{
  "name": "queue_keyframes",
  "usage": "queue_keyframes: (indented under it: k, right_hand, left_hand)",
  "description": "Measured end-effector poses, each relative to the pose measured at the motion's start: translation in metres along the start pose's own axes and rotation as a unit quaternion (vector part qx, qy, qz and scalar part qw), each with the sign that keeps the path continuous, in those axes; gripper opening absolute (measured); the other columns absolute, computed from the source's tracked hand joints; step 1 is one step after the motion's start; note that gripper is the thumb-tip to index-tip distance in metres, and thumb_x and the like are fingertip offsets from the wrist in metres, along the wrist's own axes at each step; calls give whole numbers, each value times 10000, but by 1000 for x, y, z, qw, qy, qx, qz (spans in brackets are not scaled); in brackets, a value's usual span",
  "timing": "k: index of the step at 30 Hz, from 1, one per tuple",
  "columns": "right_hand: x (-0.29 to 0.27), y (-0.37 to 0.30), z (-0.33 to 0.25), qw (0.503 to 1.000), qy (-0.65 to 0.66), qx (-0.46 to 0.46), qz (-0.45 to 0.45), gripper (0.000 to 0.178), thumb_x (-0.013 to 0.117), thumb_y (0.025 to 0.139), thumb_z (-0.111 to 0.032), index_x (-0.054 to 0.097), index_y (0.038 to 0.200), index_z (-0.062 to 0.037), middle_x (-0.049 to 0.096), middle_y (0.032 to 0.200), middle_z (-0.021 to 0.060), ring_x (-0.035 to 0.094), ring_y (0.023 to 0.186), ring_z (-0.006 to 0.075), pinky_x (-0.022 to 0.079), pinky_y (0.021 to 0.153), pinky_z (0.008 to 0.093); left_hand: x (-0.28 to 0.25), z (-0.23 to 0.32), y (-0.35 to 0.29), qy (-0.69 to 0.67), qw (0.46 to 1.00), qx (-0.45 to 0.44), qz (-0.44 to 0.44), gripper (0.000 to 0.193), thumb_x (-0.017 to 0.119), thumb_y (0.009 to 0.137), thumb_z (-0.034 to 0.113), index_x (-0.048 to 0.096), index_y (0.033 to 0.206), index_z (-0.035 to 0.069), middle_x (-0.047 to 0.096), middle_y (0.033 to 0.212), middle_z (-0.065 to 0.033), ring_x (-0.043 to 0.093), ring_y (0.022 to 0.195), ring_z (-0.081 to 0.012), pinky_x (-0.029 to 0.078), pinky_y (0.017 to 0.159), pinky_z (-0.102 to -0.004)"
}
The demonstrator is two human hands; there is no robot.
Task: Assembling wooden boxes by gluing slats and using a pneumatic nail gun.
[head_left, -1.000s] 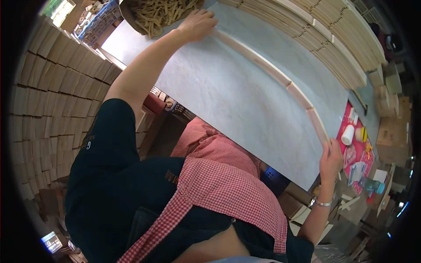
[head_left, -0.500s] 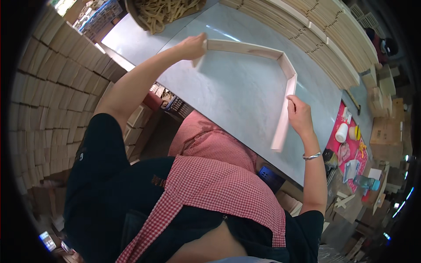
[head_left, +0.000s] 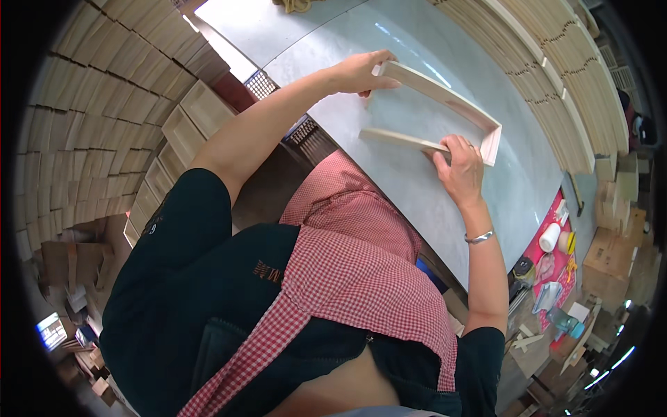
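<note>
A pale wooden frame [head_left: 445, 94] of hinged-looking strips is bent into a narrow, nearly rectangular shape above the grey marbled table [head_left: 431, 215]. At its left end my left hand [head_left: 365, 73] is closed round a corner, where a short piece turns down, partly hidden by the fingers. My right hand [head_left: 460, 167], thumb toward me, grips the near strip close to the right corner. That strip's left end is free and stands apart from my left hand. The short right side joins the far and near strips, though my right hand covers part of the near corner.
Long rows of stacked wooden strips [head_left: 535, 62] line the table's far right. Wood stacks [head_left: 76, 139] and shallow wooden boxes [head_left: 187, 128] rise at my left. A white bottle [head_left: 549, 238] and a yellow-edged tape roll [head_left: 567, 242] sit on a red mat, near a bluish plastic bottle [head_left: 566, 323].
The wooden strip has gone from a wide open bend to a narrow folded frame. My right hand swung the near strip inward and leftward; my left hand moved right, keeping its end.
</note>
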State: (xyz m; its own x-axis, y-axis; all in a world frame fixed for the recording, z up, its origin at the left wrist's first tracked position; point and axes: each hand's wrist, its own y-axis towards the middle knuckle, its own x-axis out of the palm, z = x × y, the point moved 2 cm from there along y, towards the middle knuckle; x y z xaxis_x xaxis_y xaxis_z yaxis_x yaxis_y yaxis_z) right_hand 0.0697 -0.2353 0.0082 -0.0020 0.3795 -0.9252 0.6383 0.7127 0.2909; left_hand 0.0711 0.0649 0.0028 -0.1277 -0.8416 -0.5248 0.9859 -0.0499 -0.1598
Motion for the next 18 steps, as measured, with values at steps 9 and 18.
queue_keyframes:
  k: [9, 18]
  right_hand:
    - [16, 9, -2, 998, -39, 1, 53, 240, 765, 807, -156, 592, 969, -118, 662, 930, -8, 596, 804, 208, 419, 747, 337]
    - [15, 12, -3, 997, -43, 7, 59, 247, 772, 810, -158, 595, 978, -124, 672, 936, -12, 608, 817, 203, 420, 743, 336]
  left_hand:
    - [14, -19, -4, -24, 998, 17, 58, 571, 723, 934, 426, 517, 1388, 149, 625, 1201, -174, 652, 790, -244, 613, 684, -337]
    - [10, -11, -10, -83, 996, 11, 13, 615, 677, 961, 436, 458, 1500, 238, 592, 1304, -189, 662, 883, -270, 630, 773, -344]
